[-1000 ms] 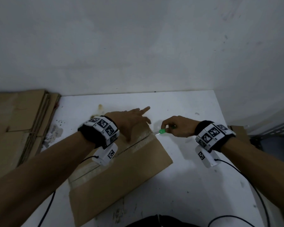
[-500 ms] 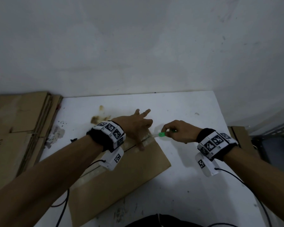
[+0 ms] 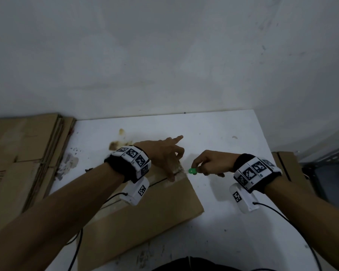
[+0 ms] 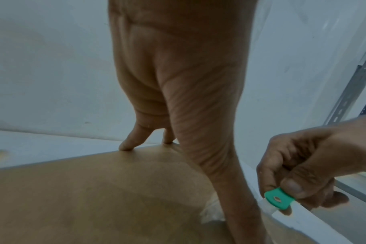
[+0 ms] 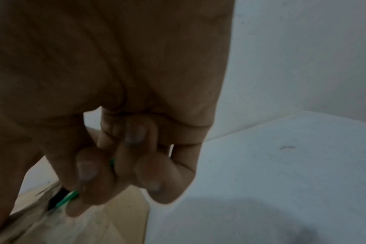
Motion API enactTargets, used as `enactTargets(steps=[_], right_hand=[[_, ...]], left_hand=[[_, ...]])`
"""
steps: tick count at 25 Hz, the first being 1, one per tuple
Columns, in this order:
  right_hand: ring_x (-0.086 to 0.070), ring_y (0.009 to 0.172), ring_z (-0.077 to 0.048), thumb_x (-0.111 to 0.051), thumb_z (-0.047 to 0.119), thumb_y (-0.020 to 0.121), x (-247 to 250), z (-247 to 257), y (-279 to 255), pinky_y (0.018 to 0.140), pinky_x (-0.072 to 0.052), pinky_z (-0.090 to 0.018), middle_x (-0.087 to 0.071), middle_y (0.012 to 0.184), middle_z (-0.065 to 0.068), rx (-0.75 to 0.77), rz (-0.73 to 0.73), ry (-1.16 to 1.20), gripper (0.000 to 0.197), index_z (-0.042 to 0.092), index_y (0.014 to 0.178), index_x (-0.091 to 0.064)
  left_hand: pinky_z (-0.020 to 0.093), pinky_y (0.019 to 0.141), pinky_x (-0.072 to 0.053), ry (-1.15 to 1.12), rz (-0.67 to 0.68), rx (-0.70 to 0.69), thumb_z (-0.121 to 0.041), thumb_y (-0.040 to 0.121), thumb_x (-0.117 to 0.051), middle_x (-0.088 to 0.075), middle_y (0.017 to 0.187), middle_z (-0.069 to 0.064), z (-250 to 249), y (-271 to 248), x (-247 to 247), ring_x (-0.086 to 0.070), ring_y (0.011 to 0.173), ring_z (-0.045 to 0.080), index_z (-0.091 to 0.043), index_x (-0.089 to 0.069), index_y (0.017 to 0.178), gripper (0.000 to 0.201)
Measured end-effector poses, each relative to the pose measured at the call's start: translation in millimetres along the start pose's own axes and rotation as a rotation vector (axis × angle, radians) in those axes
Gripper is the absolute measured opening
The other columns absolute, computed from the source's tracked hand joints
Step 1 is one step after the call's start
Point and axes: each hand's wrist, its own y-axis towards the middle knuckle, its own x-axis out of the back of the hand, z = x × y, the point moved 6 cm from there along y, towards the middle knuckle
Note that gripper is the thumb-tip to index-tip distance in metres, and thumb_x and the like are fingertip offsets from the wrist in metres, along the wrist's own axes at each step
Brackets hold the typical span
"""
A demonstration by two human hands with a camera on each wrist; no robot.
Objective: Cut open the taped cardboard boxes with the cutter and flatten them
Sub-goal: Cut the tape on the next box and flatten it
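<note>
A taped brown cardboard box lies slantwise on the white table. My left hand presses on its far corner with straight fingers; the fingertips touch the cardboard at its far edge. My right hand pinches the green cutter just right of the box's taped seam. In the left wrist view the green cutter sits between thumb and fingers at the box's edge. The right wrist view shows curled fingers round the green cutter above the torn tape. The blade is hidden.
A stack of flattened cardboard lies at the left edge of the table. Another brown box stands off the table's right side, beside a metal shelf frame. A white wall rises behind. Brown stains mark the tabletop.
My left hand shifted a little toward the box's far corner and my right hand drew the cutter slightly right and nearer, away from the seam's end. The box turned slightly.
</note>
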Motion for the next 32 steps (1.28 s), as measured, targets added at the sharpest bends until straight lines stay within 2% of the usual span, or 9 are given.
enactTargets(steps=[4,8,11,14,16,18,22,25,32], right_hand=[[-0.035,0.050,-0.013,-0.054,0.025,0.099,-2.5,-9.3,-0.2,0.044,-0.043,-0.027,-0.041,0.068,-0.005,-0.002,-0.044,0.073,0.016,0.015,0.099,-0.067],[-0.034,0.053,-0.015,-0.049,0.014,0.096,-5.8,-19.7,-6.6,0.048,-0.046,-0.030,-0.041,0.064,-0.002,-0.014,-0.052,0.150,0.016,0.013,0.096,-0.065],[-0.037,0.050,-0.014,-0.049,0.014,0.097,-7.5,-17.9,-11.0,0.049,-0.045,-0.029,-0.044,0.064,-0.003,-0.026,-0.055,0.152,0.016,0.008,0.101,-0.063],[-0.040,0.048,-0.016,-0.052,0.021,0.099,-11.1,-16.3,-17.1,0.050,-0.045,-0.029,-0.050,0.065,-0.006,-0.015,-0.062,0.174,0.020,0.004,0.103,-0.061],[-0.041,0.046,-0.017,-0.053,0.027,0.101,-15.1,-18.7,-23.2,0.050,-0.046,-0.029,-0.055,0.066,-0.007,-0.011,-0.062,0.184,0.023,0.005,0.103,-0.061],[-0.042,0.045,-0.018,-0.053,0.032,0.102,-22.5,-21.9,-29.6,0.049,-0.046,-0.029,-0.060,0.065,-0.005,-0.007,-0.063,0.185,0.025,0.008,0.101,-0.060],[-0.044,0.043,-0.021,-0.052,0.037,0.102,-39.1,-26.0,-38.3,0.047,-0.045,-0.027,-0.065,0.066,-0.004,0.015,-0.092,0.228,0.031,0.006,0.096,-0.057],[-0.045,0.043,-0.022,-0.052,0.034,0.103,-48.8,-31.1,-43.3,0.046,-0.046,-0.027,-0.067,0.068,-0.006,0.009,-0.075,0.235,0.028,0.008,0.095,-0.057],[-0.046,0.041,-0.021,-0.056,0.037,0.100,-47.6,-27.6,-59.0,0.052,-0.047,-0.030,-0.064,0.063,-0.005,0.038,-0.083,0.283,0.030,0.008,0.095,-0.060]], left_hand=[[0.059,0.112,-0.033,-0.023,-0.010,-0.010,-0.058,0.070,-0.082,0.013,0.165,-0.012,2.9,-1.7,0.7,0.001,0.154,0.028,-0.034,-0.049,0.116,0.061],[0.057,0.116,-0.026,0.055,-0.041,-0.084,-0.053,0.084,-0.072,0.012,0.166,-0.007,-4.7,-8.8,-1.0,0.012,0.153,0.026,-0.034,-0.046,0.134,0.059],[0.045,0.120,-0.019,0.203,-0.103,-0.170,-0.043,0.095,-0.060,0.003,0.167,0.000,-19.4,-21.3,-2.0,0.002,0.154,0.025,-0.031,-0.044,0.145,0.054],[0.039,0.120,-0.021,0.154,-0.187,-0.208,-0.039,0.096,-0.058,-0.024,0.162,0.007,-23.2,-32.1,-0.8,-0.022,0.148,0.026,-0.022,-0.050,0.143,0.051],[0.035,0.113,-0.035,0.221,-0.330,-0.307,-0.037,0.093,-0.053,-0.055,0.141,0.010,-30.5,-35.9,-2.0,-0.051,0.130,0.026,-0.012,-0.065,0.128,0.044],[0.038,0.106,-0.043,0.314,-0.375,-0.370,-0.037,0.087,-0.042,-0.071,0.112,0.009,-29.5,-34.5,-12.0,-0.067,0.104,0.027,-0.007,-0.073,0.108,0.048],[0.045,0.103,-0.046,0.369,-0.307,-0.375,-0.039,0.085,-0.032,-0.068,0.110,0.010,-29.5,-23.3,-23.2,-0.062,0.105,0.031,-0.006,-0.068,0.111,0.055],[0.045,0.098,-0.047,0.361,-0.311,-0.357,-0.036,0.085,-0.039,-0.064,0.109,0.009,-30.9,-19.4,-24.3,-0.058,0.106,0.031,-0.008,-0.065,0.111,0.046],[0.030,0.086,-0.037,0.335,-0.359,-0.342,-0.041,0.090,-0.051,-0.056,0.103,0.008,-32.4,-23.1,-11.3,-0.052,0.092,0.028,-0.010,-0.060,0.106,0.036]])
